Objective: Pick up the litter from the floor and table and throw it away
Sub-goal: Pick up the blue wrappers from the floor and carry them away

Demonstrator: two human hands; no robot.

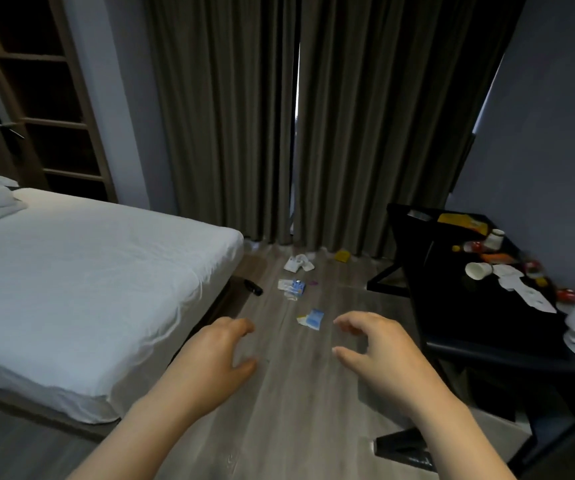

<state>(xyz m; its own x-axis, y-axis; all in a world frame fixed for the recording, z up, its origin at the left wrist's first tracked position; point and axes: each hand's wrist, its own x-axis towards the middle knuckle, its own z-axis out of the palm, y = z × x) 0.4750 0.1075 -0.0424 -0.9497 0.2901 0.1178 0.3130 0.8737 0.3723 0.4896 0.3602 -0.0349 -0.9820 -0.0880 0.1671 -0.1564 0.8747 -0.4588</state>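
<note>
"Litter [288, 284] on the floor [296, 410]: where do we see it?"
"We see a blue-and-white wrapper [310, 319] just beyond our left hand [210, 355] and right hand [383, 351], a blue packet [299, 287] and crumpled white paper [299, 263] farther off, and a yellow scrap [342, 256] near the curtains [279, 116]. More lies on the dark tabletop [452, 306] at right: a tipped paper cup [478, 270] and white papers [525, 289]."
"And our fingers?"
"Both hands hover over the floor beside the bed [88, 271], fingers loosely curled, holding nothing"
</note>
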